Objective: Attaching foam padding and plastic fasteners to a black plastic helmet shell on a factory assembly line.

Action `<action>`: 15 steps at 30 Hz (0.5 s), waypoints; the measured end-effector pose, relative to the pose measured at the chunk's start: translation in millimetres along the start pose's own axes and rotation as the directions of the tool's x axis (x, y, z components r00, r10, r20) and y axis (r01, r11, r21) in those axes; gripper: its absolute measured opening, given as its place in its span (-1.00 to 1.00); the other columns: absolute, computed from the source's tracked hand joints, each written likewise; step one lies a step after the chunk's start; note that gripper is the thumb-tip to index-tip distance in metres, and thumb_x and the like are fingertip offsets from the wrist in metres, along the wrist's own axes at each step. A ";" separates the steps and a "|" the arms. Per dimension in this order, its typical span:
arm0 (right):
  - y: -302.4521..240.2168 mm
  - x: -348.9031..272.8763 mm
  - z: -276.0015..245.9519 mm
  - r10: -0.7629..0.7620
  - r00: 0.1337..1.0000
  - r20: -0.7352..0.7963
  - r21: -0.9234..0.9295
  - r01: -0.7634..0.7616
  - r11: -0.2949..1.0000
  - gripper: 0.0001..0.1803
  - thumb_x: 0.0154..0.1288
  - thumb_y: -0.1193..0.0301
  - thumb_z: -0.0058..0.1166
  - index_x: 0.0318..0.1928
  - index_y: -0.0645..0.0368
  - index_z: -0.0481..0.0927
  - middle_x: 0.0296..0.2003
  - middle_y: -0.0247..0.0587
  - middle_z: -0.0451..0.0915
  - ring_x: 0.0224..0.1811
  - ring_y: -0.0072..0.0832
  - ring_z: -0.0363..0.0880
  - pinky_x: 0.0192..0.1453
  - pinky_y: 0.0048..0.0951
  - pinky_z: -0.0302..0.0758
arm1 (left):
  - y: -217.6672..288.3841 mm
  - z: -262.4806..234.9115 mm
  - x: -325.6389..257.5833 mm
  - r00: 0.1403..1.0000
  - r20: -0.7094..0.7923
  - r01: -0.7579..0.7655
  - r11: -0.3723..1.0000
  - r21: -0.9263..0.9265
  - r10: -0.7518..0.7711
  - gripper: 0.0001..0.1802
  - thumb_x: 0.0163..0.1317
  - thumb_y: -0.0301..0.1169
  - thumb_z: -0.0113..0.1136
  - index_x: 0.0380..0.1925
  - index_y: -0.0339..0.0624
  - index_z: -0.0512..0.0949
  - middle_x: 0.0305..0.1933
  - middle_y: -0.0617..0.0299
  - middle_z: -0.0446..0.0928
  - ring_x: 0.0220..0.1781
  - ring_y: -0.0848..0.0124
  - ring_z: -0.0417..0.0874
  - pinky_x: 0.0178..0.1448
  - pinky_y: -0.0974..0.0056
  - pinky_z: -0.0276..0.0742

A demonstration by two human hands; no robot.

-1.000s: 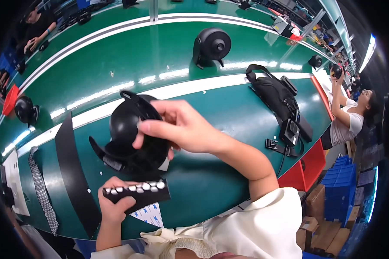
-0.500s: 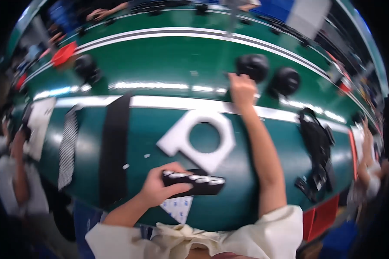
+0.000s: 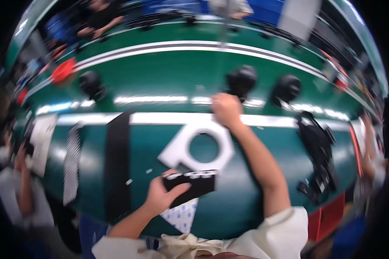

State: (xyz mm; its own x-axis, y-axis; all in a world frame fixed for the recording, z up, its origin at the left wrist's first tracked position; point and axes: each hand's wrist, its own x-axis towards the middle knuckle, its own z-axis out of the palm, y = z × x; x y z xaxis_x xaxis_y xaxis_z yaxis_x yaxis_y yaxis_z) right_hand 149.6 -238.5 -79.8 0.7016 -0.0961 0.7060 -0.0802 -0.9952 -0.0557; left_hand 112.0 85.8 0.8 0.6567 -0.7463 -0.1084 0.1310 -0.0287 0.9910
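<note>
My left hand [image 3: 160, 197] grips a black rectangular block [image 3: 193, 184] with a row of small white pads along its top edge, held over the near edge of the green table [image 3: 160, 82]. My right hand [image 3: 226, 110] is stretched far forward with curled fingers. It sits just below a round black device [image 3: 242, 80] on the white stripe; blur hides whether they touch. A white foam piece with a round hole [image 3: 179, 152] lies flat between my hands. A white sheet with blue dots [image 3: 183, 216] lies under the block.
A second round black device [image 3: 287, 88] stands right of the first, a third [image 3: 90, 84] at far left. A black strip [image 3: 116, 164] and a checkered strip [image 3: 72, 164] lie left. A black strapped bundle [image 3: 317, 151] lies right. Other people stand around the table.
My right hand lifted the round black device off the white foam piece, carried it to the far stripe, and has now drawn back slightly. The view swung left. My left hand kept the block.
</note>
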 end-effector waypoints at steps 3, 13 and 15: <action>-17.6 0.7 18.1 0.129 0.963 0.238 0.787 -0.269 0.556 -0.80 0.12 0.41 -0.14 -0.38 0.22 0.56 -0.48 -0.22 0.54 -0.43 -0.41 0.47 -0.38 -0.38 0.39 | -11.7 2.3 0.2 0.990 -0.134 -0.033 0.996 0.084 0.044 -0.72 -0.15 -0.51 0.22 -0.37 -0.30 0.41 -0.40 0.29 0.42 -0.33 0.53 0.41 -0.19 0.39 0.37; -37.3 -3.6 -29.9 -0.061 0.750 0.659 0.750 -0.648 0.133 -0.70 0.17 0.26 -0.04 -0.45 0.21 0.65 -0.56 -0.30 0.59 -0.53 -0.67 0.46 -0.42 -0.61 0.38 | -11.2 0.7 -0.6 0.983 -0.153 -0.047 0.939 0.341 0.105 -0.56 0.05 -0.39 0.15 -0.10 -0.45 0.35 -0.14 0.00 0.43 -0.13 0.25 0.43 -0.01 0.27 0.33; -39.4 -3.8 -26.1 0.012 0.791 0.612 0.760 -0.593 0.265 -0.68 0.18 0.26 -0.05 -0.50 0.21 0.64 -0.57 -0.31 0.58 -0.53 -0.67 0.47 -0.42 -0.60 0.39 | -11.4 0.7 0.4 0.981 -0.163 -0.051 0.949 0.311 0.106 -0.55 0.05 -0.39 0.16 -0.10 -0.45 0.34 -0.13 0.02 0.43 -0.12 0.25 0.43 0.01 0.27 0.32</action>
State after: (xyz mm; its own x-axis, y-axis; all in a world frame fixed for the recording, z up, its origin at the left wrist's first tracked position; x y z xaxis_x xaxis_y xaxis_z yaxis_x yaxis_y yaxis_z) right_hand 131.6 -198.5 -61.8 0.9872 -0.0991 0.1253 0.1010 -0.2203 -0.9702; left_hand 110.2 85.3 -10.5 0.7789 -0.6269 -0.0143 -0.1401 -0.1962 0.9705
